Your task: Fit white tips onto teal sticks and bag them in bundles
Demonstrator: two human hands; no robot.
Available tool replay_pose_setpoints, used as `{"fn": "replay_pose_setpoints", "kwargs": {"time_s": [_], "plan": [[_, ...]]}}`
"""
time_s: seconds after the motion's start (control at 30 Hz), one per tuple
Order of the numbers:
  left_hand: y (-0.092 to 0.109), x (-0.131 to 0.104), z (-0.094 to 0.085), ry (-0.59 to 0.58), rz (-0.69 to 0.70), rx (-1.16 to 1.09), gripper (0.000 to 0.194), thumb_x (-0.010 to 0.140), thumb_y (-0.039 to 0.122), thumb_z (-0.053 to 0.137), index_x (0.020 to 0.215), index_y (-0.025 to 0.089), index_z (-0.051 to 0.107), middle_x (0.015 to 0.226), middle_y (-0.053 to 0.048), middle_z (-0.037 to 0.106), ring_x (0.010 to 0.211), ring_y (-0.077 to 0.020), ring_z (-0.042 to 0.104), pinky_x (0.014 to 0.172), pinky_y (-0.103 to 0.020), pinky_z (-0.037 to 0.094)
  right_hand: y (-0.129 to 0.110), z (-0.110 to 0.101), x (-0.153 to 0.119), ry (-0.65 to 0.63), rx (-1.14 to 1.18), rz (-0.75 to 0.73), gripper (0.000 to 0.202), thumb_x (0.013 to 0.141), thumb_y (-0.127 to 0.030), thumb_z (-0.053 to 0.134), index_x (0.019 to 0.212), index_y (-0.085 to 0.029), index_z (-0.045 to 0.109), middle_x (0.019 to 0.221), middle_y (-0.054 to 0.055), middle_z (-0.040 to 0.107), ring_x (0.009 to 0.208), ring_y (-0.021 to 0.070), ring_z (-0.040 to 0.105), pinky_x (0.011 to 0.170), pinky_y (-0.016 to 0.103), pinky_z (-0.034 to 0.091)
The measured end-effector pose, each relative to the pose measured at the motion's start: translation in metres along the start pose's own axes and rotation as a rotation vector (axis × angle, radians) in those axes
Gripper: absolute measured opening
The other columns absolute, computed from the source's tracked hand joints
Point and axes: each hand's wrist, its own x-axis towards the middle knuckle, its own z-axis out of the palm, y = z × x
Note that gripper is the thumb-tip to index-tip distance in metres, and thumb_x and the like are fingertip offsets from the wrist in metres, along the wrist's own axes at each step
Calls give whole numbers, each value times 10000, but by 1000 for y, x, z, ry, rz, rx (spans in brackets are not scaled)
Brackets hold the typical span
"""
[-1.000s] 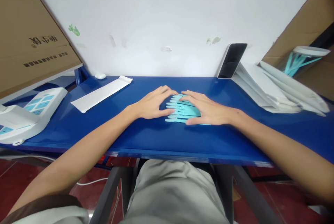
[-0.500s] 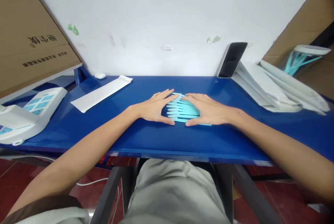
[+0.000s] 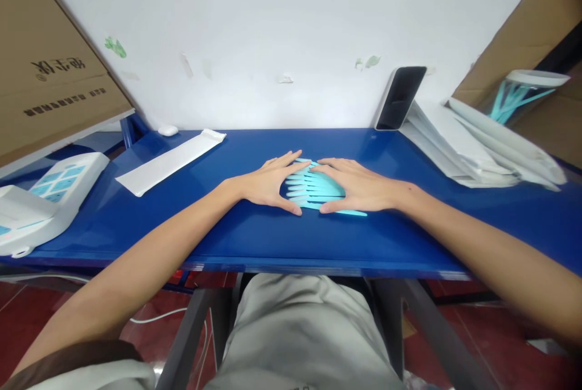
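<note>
Several flat turquoise sticks with rounded ends [image 3: 316,186] lie fanned in a loose pile on the blue table [image 3: 264,232]. My left hand [image 3: 273,182] is cupped at the pile's left side, its thumb and fingers spread apart by the stick ends. On the right, my right hand [image 3: 359,185] curves round the other side with thumb and fingers wide apart, covering part of the pile. One stick pokes out beneath that palm towards the right. Both hands rest low at the tabletop, and the tips of their thumbs are a short gap apart.
A white paper sleeve [image 3: 170,162] and a small white case [image 3: 168,130] lie at left, near a white device [image 3: 54,202]. A phone [image 3: 401,99] leans on the wall. White packets [image 3: 473,147] and a clear cup of turquoise sticks [image 3: 522,96] stand at right. Cardboard [image 3: 54,68] rises at left.
The whole view has shifted slightly. Both hands stay cupped round the sticks; the front stick is tilted a little more, with more of it showing beneath the right hand.
</note>
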Motion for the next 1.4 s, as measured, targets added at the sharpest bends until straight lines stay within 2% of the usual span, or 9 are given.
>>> {"fn": "replay_pose_setpoints", "kwargs": {"time_s": [0.23, 0.33, 0.5, 0.8, 0.87, 1.03, 1.17, 1.4], "plan": [[1, 1, -1, -30, -21, 2, 1279, 699, 845, 715, 1675, 303, 92, 1743, -129, -48, 1596, -431, -39, 1260, -638, 48, -2, -1, 0, -3, 16, 18, 1064, 787, -843, 578, 1631, -237, 348, 1669, 175, 326, 1504, 466, 291, 1182, 633, 275], [-1, 1, 0, -15, 3, -7, 1262, 705, 845, 709, 1674, 309, 104, 1746, -134, 4, 1593, -447, 1, 1254, -657, 42, -1, -1, 0, 13, 12, 2, 1034, 793, -837, 576, 1616, -245, 373, 1638, 174, 372, 1476, 465, 331, 1166, 635, 292], [-2, 2, 2, 8, 10, -5, 1221, 711, 821, 726, 1666, 332, 144, 1741, -138, 97, 1591, -435, 74, 1258, -646, 26, -1, 0, 0, 44, 3, -26, 946, 818, -805, 566, 1579, -263, 418, 1588, 145, 435, 1423, 422, 411, 1151, 574, 334], [1, 1, 1, 49, 9, 1, 1200, 678, 815, 755, 1647, 317, 251, 1653, -148, 298, 1545, -443, 212, 1269, -633, 37, -4, -3, 0, 49, 23, -27, 904, 838, -777, 571, 1570, -266, 437, 1559, 144, 474, 1389, 429, 434, 1126, 576, 340], [1, 1, 1, 44, 5, 4, 1203, 679, 827, 743, 1648, 315, 246, 1664, -153, 282, 1553, -442, 194, 1268, -633, 37, -4, -3, 0, 56, 25, -35, 893, 841, -778, 567, 1566, -273, 441, 1540, 143, 493, 1364, 425, 457, 1113, 578, 349], [0, 1, 1, -2, -10, 3, 1218, 709, 843, 703, 1664, 313, 165, 1747, -133, 42, 1596, -434, 23, 1261, -636, -7, -5, -3, 0, 56, -5, -52, 876, 869, -777, 525, 1561, -245, 443, 1535, 159, 498, 1348, 424, 475, 1103, 574, 352], [0, 1, 1, -4, -18, -3, 1228, 709, 826, 723, 1666, 293, 170, 1738, -146, 117, 1593, -436, 56, 1259, -636, 8, -5, -3, -1, 68, -21, -55, 885, 871, -773, 529, 1566, -233, 442, 1526, 167, 510, 1342, 428, 481, 1100, 570, 351], [1, 0, 1, 46, 16, -7, 1215, 700, 820, 742, 1656, 276, 227, 1693, -164, 243, 1550, -444, 181, 1248, -614, 136, -5, -3, 0, 79, -41, -64, 875, 873, -767, 542, 1547, -215, 463, 1475, 177, 550, 1280, 416, 525, 1062, 568, 379]]}}
